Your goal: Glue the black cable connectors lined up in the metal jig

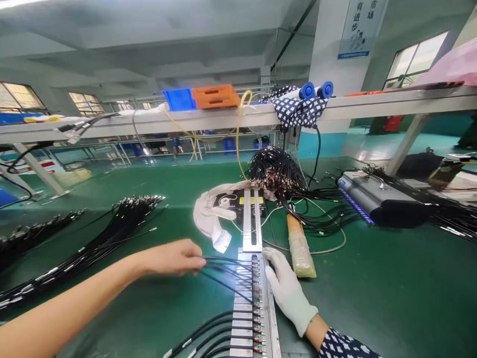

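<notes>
My bare left hand is closed around several thin black cables, left of a long metal fixture. Those cables run from my fingers to a row of small connectors in the fixture. Closer to me, more black cables sit in the same row and trail off to the left. My right hand, in a white glove, lies along the fixture's right edge with its fingers near the upper end; whether it grips the edge is unclear. Behind the fixture, a metal rail extends over a black box.
Black cable bundles lie at left. A white cloth rests beside the box. On the right are a wrapped tool with an orange handle and a grey machine with a purple light. A cable heap lies behind.
</notes>
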